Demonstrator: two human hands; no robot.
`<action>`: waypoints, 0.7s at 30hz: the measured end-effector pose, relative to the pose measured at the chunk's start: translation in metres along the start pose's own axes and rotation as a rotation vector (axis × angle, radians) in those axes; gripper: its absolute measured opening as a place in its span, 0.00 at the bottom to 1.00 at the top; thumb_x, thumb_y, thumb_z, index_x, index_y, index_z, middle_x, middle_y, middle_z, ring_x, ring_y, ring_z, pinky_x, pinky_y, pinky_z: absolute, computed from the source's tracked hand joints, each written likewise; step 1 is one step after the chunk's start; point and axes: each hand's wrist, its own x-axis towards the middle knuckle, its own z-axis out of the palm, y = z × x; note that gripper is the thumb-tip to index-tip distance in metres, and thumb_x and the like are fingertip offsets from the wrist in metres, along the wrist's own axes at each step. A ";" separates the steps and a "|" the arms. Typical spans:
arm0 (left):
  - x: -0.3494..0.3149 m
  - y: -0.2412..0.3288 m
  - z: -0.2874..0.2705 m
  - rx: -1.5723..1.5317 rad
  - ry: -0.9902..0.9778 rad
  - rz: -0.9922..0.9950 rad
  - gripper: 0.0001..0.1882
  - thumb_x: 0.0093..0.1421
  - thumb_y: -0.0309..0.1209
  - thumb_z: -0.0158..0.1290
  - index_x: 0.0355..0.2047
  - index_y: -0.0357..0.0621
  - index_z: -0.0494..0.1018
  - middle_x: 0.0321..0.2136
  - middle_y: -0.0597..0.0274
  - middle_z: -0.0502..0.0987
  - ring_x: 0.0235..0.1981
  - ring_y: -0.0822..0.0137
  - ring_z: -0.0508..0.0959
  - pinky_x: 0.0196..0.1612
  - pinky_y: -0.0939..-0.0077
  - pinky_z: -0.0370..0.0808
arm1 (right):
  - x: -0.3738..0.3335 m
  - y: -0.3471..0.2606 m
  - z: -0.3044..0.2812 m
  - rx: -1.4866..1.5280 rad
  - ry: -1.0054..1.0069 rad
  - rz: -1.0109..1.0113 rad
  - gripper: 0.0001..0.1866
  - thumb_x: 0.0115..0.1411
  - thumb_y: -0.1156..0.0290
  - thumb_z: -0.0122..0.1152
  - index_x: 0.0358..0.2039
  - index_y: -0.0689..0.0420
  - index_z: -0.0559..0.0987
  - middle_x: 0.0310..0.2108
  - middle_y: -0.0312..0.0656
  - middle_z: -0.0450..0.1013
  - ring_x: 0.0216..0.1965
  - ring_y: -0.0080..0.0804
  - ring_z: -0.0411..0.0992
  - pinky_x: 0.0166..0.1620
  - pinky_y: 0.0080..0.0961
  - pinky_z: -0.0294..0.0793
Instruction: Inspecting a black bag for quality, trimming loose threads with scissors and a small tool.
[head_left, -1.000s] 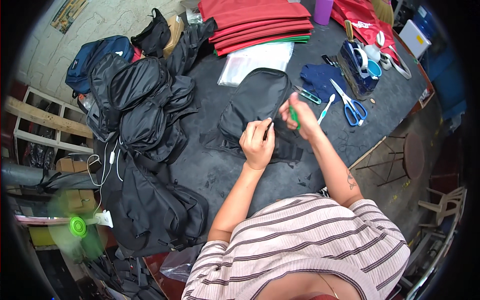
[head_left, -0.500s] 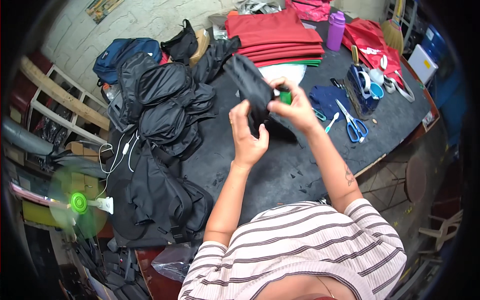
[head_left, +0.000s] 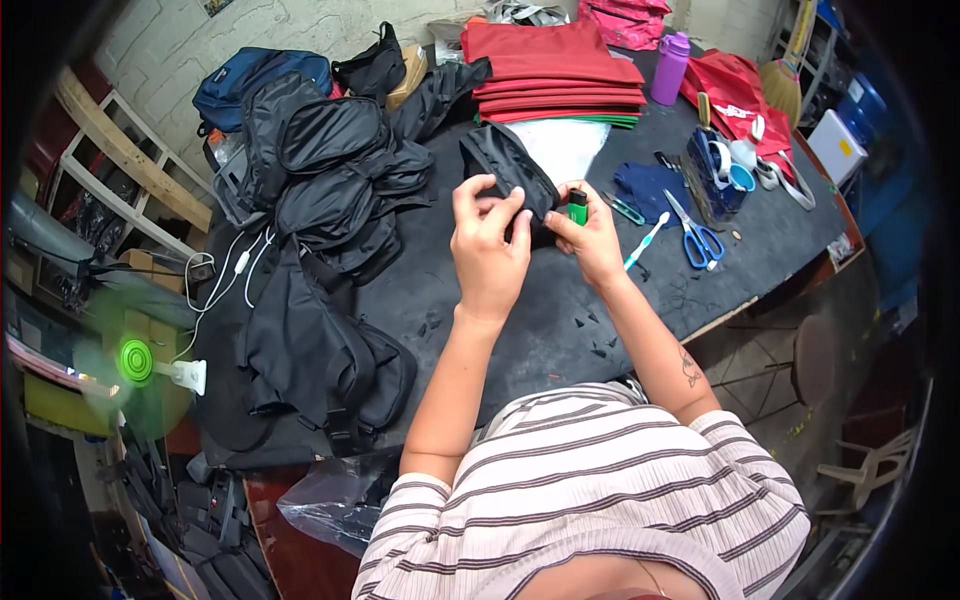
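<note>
Over the dark table I hold a black fabric piece, probably part of a bag [head_left: 510,165], with a zipper-like edge along its right side. My left hand [head_left: 487,240] grips its near left part, fingers bent and thumb pressed in. A green lighter [head_left: 578,207] with a black top stands upright in the curled fingers of my right hand [head_left: 592,240]. The right thumb also meets the edge of the black piece. No flame shows. Just right of that hand lie a teal-handled cutter [head_left: 626,208], a white and teal toothbrush [head_left: 648,240] and blue-handled scissors [head_left: 700,240].
Black backpacks [head_left: 330,150] pile up on the left of the table. Folded red cloth [head_left: 550,70] is stacked at the back, near a purple bottle [head_left: 670,70]. A tool holder [head_left: 715,180] stands at right. A green-centred fan [head_left: 135,362] spins at far left.
The black piece has come down and turned, and its edge now shows. My left hand has shifted its grip along it. The lighter has tipped more upright in my right hand.
</note>
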 end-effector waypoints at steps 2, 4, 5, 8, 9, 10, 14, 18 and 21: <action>-0.003 -0.003 0.003 0.076 0.050 0.102 0.08 0.46 0.18 0.57 0.29 0.37 0.76 0.37 0.56 0.72 0.29 0.63 0.75 0.30 0.74 0.74 | -0.007 -0.003 0.000 -0.067 -0.003 -0.005 0.13 0.50 0.78 0.61 0.34 0.54 0.69 0.24 0.27 0.64 0.18 0.10 0.59 0.19 0.11 0.56; -0.003 0.001 0.000 0.082 0.060 0.081 0.03 0.47 0.17 0.53 0.25 0.35 0.73 0.33 0.56 0.75 0.32 0.58 0.75 0.33 0.71 0.73 | -0.013 -0.007 -0.005 -0.212 -0.013 0.004 0.15 0.50 0.76 0.62 0.37 0.55 0.69 0.29 0.29 0.66 0.21 0.12 0.62 0.20 0.11 0.57; -0.003 -0.002 0.000 0.063 0.045 0.063 0.04 0.47 0.17 0.53 0.25 0.36 0.72 0.34 0.56 0.74 0.35 0.56 0.74 0.37 0.68 0.71 | -0.017 -0.009 -0.006 -0.220 0.002 -0.013 0.16 0.51 0.76 0.62 0.39 0.55 0.68 0.31 0.30 0.67 0.23 0.12 0.63 0.20 0.10 0.57; -0.001 -0.010 0.003 0.018 0.058 0.069 0.04 0.48 0.17 0.51 0.25 0.36 0.70 0.35 0.56 0.74 0.43 0.54 0.71 0.47 0.64 0.66 | -0.020 0.004 -0.041 -0.360 0.066 -0.160 0.19 0.52 0.71 0.63 0.42 0.57 0.67 0.37 0.35 0.68 0.33 0.17 0.66 0.32 0.16 0.66; -0.001 -0.013 0.003 -0.008 0.083 0.058 0.03 0.49 0.17 0.51 0.25 0.36 0.70 0.35 0.56 0.74 0.44 0.54 0.70 0.48 0.64 0.65 | -0.016 0.022 -0.062 -0.476 0.124 -0.319 0.19 0.52 0.70 0.63 0.42 0.58 0.66 0.37 0.37 0.68 0.35 0.20 0.67 0.37 0.19 0.69; -0.001 -0.020 0.000 -0.073 0.105 0.022 0.02 0.50 0.18 0.49 0.25 0.36 0.69 0.36 0.55 0.75 0.45 0.54 0.71 0.50 0.65 0.65 | -0.019 0.031 -0.083 -0.629 0.230 -0.218 0.19 0.53 0.68 0.61 0.42 0.59 0.66 0.36 0.42 0.70 0.38 0.28 0.69 0.45 0.27 0.68; -0.005 -0.043 0.005 -0.439 0.202 -0.246 0.04 0.59 0.20 0.47 0.26 0.34 0.68 0.44 0.57 0.74 0.28 0.81 0.63 0.30 0.88 0.61 | -0.037 0.052 -0.173 -1.257 0.417 -0.011 0.18 0.51 0.63 0.61 0.40 0.57 0.69 0.39 0.50 0.69 0.41 0.50 0.69 0.42 0.40 0.68; 0.003 -0.042 0.010 -0.463 0.238 -0.202 0.05 0.60 0.21 0.46 0.26 0.34 0.67 0.46 0.54 0.73 0.27 0.81 0.63 0.31 0.89 0.62 | -0.026 0.039 -0.158 -1.587 0.473 -0.052 0.17 0.48 0.66 0.64 0.39 0.53 0.72 0.40 0.42 0.65 0.44 0.47 0.62 0.45 0.41 0.61; 0.022 -0.013 0.016 -0.249 0.254 0.085 0.04 0.53 0.13 0.44 0.25 0.33 0.66 0.39 0.48 0.76 0.47 0.49 0.74 0.49 0.67 0.70 | 0.005 0.041 -0.169 -1.518 0.414 -0.193 0.15 0.49 0.69 0.62 0.39 0.53 0.73 0.39 0.40 0.67 0.43 0.45 0.63 0.46 0.40 0.61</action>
